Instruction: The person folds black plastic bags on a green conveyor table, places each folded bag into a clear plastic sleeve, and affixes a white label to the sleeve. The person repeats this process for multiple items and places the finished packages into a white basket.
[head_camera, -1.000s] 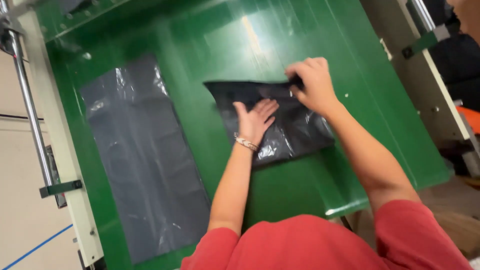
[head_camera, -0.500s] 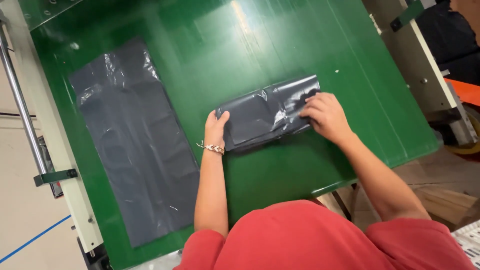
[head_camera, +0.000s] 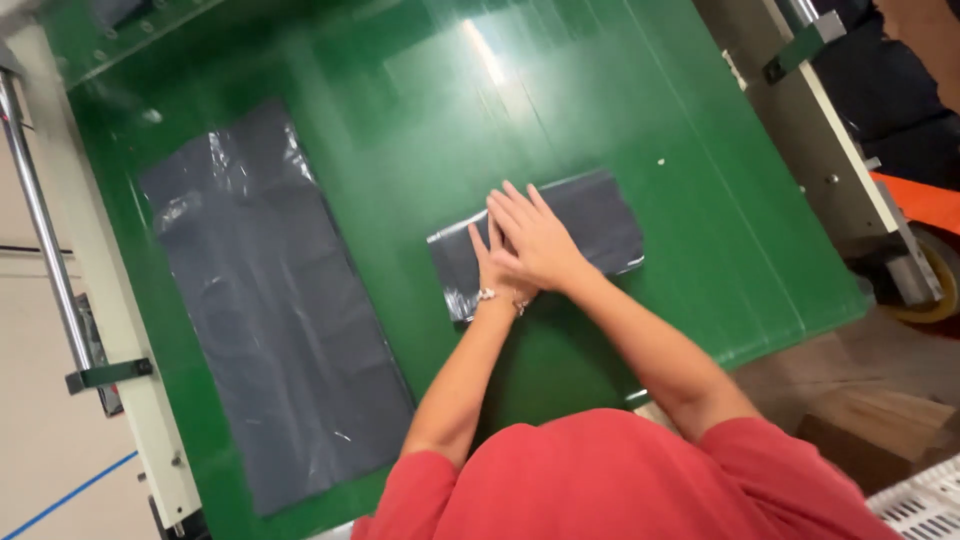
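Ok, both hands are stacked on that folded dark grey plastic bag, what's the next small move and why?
Probably slide the right hand outward along the folded dark grey plastic bag to press it flat: it lies over the left hand mid-bag, and the bag's ends look uncovered and slightly wrinkled.

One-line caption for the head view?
Both hands, right hand over left hand, press flat on a folded grey plastic bag on a green table.
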